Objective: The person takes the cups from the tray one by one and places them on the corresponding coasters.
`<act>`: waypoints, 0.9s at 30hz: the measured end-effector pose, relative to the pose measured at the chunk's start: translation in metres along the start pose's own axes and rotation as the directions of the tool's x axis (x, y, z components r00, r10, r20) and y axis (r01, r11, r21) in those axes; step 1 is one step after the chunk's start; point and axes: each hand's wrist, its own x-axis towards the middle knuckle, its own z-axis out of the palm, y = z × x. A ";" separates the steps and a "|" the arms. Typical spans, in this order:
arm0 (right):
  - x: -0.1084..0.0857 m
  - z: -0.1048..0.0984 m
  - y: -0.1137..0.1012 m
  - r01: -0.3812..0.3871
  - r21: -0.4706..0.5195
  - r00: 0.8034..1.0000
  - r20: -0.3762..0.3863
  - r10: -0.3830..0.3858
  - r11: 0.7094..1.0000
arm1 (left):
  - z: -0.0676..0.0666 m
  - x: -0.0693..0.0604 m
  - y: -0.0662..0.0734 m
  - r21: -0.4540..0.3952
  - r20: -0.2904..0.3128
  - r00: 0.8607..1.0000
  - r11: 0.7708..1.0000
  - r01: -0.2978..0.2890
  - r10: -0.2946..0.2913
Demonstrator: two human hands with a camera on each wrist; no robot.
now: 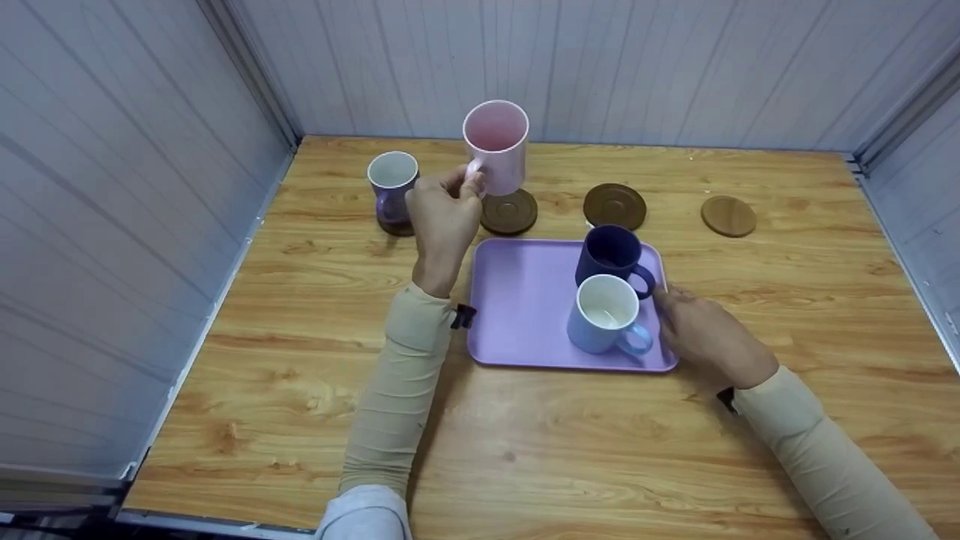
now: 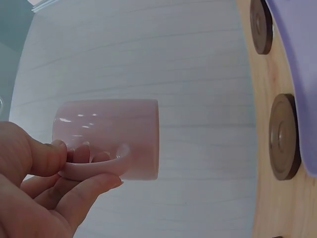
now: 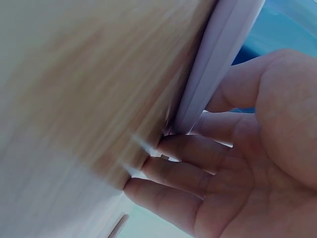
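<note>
Three panelled walls (image 1: 510,67), wood-grain tabletop (image 1: 300,337)

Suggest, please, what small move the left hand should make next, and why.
I would probably lower the pink mug onto the brown coaster just below it: the left hand holds the mug raised by its handle, that coaster bears nothing, and the purple mug already stands on its own coaster.

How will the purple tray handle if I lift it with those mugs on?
The purple tray looks stiff, given its raised rim. It'll probably feel right-heavy, with the dark blue mug and light blue mug there. Its smooth floor may let them slide.
</note>
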 end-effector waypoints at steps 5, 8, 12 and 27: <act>0.000 -0.001 0.001 -0.005 -0.007 1.000 0.001 0.005 1.000 | 0.015 0.004 -0.005 0.007 -0.033 0.999 0.999 0.037 -0.037; -0.001 0.000 0.000 -0.001 -0.006 1.000 -0.006 0.001 1.000 | 0.022 0.006 -0.009 0.018 -0.049 0.998 0.999 0.046 -0.045; -0.003 0.001 0.000 0.026 0.001 0.999 -0.033 -0.026 1.000 | 0.031 0.007 -0.016 0.061 -0.063 0.997 0.997 0.043 -0.039; -0.001 0.001 -0.002 0.017 -0.011 1.000 -0.005 -0.017 1.000 | 0.053 0.006 -0.042 0.112 -0.070 0.994 0.990 0.087 -0.079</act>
